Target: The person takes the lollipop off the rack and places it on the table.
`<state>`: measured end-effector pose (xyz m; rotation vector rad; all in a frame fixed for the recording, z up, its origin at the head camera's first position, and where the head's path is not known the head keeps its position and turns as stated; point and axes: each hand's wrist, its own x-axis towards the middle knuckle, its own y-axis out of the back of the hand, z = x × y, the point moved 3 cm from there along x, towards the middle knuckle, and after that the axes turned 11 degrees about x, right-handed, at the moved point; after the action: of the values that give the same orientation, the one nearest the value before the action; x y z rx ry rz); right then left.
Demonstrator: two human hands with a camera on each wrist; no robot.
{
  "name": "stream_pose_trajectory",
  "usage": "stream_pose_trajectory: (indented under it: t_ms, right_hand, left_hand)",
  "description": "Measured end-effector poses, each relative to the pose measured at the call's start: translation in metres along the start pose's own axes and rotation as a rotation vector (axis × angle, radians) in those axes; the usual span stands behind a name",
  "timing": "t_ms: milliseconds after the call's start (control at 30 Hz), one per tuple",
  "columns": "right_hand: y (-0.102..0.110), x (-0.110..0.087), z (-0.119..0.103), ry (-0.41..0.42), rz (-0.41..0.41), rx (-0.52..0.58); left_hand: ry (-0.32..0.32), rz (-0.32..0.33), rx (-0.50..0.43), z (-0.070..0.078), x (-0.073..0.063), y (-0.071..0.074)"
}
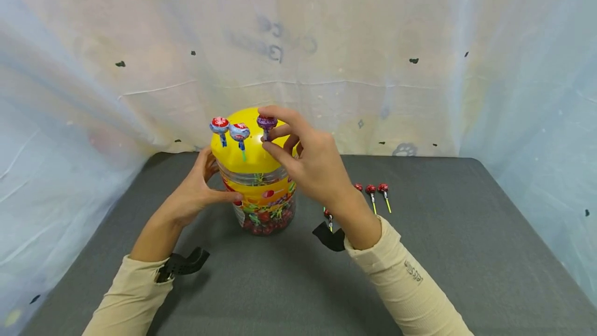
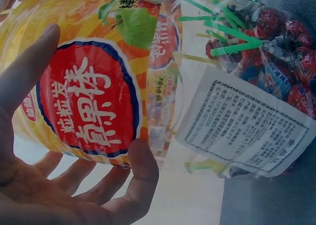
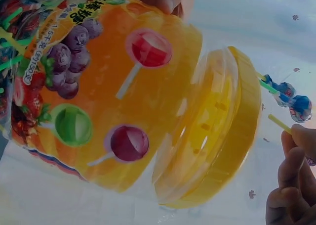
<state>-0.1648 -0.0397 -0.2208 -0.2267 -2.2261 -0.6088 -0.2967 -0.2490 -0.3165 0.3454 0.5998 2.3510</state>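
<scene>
A: Where is the jar, and what do the hands hold?
B: A clear plastic jar (image 1: 262,193) stands on a matte grey bench (image 1: 261,284), gripped at its side by a person's left hand (image 1: 198,191). Above its glossy, domed yellow lid (image 1: 254,158), the right hand (image 1: 310,154) pinches one purple-wrapped lollipop (image 1: 267,122), its stick just apart from the lid.
A: The count?
B: Two round blue-and-red lollipops (image 1: 240,132) stand in the lid; at least four red lollipops (image 1: 383,188) lie on the bench, at right.
A: And what is obscured?
B: The right forearm partly covers the red group. Sweets inside the jar crowd too densely to count.
</scene>
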Motion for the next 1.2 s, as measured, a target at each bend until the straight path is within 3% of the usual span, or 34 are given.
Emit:
stream_pose_trajectory:
  t_ms: [200, 467, 800, 1000, 1200]
  right_hand:
    - [0.008, -0.010, -0.002, 0.001, 0.015, -0.026]
    - [0.024, -0.025, 0.002, -0.018, -0.015, -0.053]
    - [0.042, -0.054, 0.020, -0.224, -0.162, -0.082]
    - [0.052, -0.083, 0.034, -0.312, -0.198, -0.063]
    - [0.064, -0.097, 0.043, -0.347, -0.207, -0.097]
  left_hand:
    - [-0.008, -0.006, -0.007, -0.001, -0.001, 0.006]
    - [0.030, -0.024, -0.039, 0.003, -0.003, 0.007]
    - [0.088, -0.025, -0.039, 0.007, 0.000, 0.009]
    - [0.115, -0.021, -0.030, 0.002, -0.012, 0.004]
    - [0.132, 0.034, -0.056, 0.005, -0.023, 0.004]
